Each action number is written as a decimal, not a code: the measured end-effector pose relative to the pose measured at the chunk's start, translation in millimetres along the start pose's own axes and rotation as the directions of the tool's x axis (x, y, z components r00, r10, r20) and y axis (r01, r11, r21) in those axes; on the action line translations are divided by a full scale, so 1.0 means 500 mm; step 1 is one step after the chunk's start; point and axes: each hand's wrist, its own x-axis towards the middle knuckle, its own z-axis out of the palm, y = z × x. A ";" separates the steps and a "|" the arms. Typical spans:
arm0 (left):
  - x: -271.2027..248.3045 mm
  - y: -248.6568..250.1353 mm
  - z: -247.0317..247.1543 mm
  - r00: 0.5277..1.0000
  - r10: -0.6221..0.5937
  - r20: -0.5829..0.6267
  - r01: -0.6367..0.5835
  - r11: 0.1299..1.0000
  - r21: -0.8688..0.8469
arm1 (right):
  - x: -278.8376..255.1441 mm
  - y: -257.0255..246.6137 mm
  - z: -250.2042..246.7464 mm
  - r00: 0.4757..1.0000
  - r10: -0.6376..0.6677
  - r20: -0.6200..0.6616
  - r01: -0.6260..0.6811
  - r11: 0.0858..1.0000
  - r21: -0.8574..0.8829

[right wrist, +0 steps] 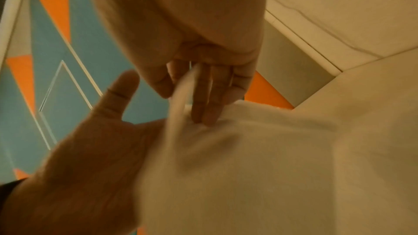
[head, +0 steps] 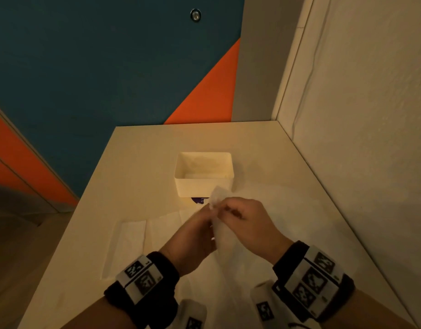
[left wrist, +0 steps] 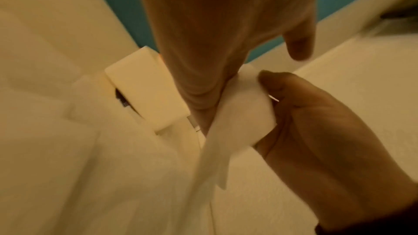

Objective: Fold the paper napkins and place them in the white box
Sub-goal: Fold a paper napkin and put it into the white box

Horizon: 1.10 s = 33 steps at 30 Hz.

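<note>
I hold a white paper napkin (head: 219, 210) upright above the table, just in front of the white box (head: 204, 173). My right hand (head: 242, 217) pinches its top edge between thumb and fingers (left wrist: 271, 81). My left hand (head: 195, 233) lies along the napkin's left side, fingers curled against it and the thumb (right wrist: 122, 87) stretched clear. The rest of the napkin (right wrist: 248, 167) hangs down, blurred. The box (left wrist: 144, 87) is open-topped, with pale paper inside that I cannot make out clearly.
Two flat white napkins lie on the table left of my hands: one (head: 128, 243) further left, another (head: 164, 224) beside it. A dark purple label (head: 200, 200) shows under the box. A wall (head: 359, 115) borders the table on the right; its left edge (head: 69, 224) drops off.
</note>
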 end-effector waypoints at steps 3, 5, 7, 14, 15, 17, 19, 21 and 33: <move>-0.001 0.006 -0.019 0.997 -0.030 -0.074 0.014 0.976 -0.218 | -0.008 -0.008 -0.006 0.988 0.026 0.155 -0.038 0.997 0.072; 0.002 0.010 -0.028 0.989 -0.051 -0.138 0.020 0.975 -0.222 | -0.015 -0.008 -0.010 0.971 0.008 0.238 -0.027 0.997 0.076; 0.007 0.010 -0.035 0.977 -0.050 -0.206 -0.001 0.971 -0.239 | -0.018 -0.004 -0.016 0.989 -0.039 0.140 0.024 0.994 0.103; 0.000 0.030 -0.051 0.980 0.012 -0.197 -0.087 0.922 -0.378 | -0.008 0.030 -0.071 0.879 0.474 -0.055 -0.435 0.842 0.320; 0.000 0.032 -0.050 0.981 0.017 -0.193 -0.091 0.918 -0.385 | -0.009 0.034 -0.074 0.866 0.495 0.064 -0.485 0.804 0.343; 0.003 0.033 -0.047 0.981 0.020 -0.191 -0.095 0.914 -0.394 | -0.012 0.037 -0.071 0.876 0.445 0.188 -0.481 0.766 0.427; 0.006 0.031 -0.045 0.984 0.028 -0.174 -0.095 0.914 -0.393 | -0.010 0.033 -0.067 0.904 0.405 0.139 -0.414 0.740 0.530; 0.007 0.029 -0.046 0.984 0.053 -0.171 -0.108 0.938 -0.330 | -0.006 0.033 -0.068 0.915 0.398 0.061 -0.352 0.717 0.601; -0.005 0.067 -0.083 0.967 0.130 -0.219 -0.105 0.987 0.119 | 0.005 0.024 -0.107 0.960 0.281 0.003 -0.212 0.717 0.664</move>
